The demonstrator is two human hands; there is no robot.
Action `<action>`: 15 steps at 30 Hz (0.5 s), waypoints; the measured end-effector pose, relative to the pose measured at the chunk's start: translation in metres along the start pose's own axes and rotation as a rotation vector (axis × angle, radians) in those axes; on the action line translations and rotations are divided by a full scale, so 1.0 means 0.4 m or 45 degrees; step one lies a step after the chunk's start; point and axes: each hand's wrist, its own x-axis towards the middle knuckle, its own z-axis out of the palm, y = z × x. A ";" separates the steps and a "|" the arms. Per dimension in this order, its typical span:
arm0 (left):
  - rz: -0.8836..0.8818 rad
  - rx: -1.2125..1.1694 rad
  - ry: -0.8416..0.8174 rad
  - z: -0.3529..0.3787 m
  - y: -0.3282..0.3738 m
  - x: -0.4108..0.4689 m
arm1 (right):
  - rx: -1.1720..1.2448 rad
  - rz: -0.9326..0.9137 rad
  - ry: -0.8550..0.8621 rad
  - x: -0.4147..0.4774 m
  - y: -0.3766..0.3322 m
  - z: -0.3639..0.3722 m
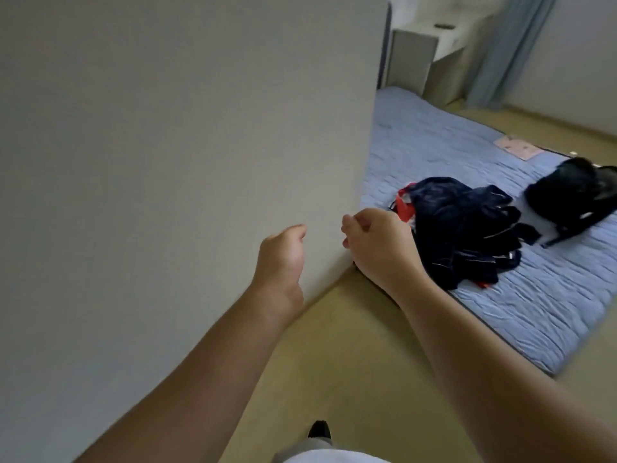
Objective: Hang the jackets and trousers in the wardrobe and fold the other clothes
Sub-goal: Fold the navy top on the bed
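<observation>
A heap of dark navy clothes [467,228] with a red piece [404,203] at its left edge lies on the pale blue mat [434,145]. To the right of the heap sits a black garment or bag [574,195]. Both my arms reach forward. My left hand [282,259] hovers in front of the white panel [183,145], fingers loosely curled, holding nothing. My right hand [374,242] hangs just left of the heap with its fingers curled and nothing in them. Neither hand touches the clothes.
The big white panel, a wall or a wardrobe side, fills the left half. A white cabinet [414,55] and a pale blue curtain [507,45] stand at the back. A pink sheet [517,147] lies on the mat's far corner. Beige floor [350,345] is underfoot.
</observation>
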 end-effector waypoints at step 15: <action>-0.196 0.455 -0.541 0.693 -0.113 0.350 | 0.078 0.535 0.414 0.352 0.473 -0.287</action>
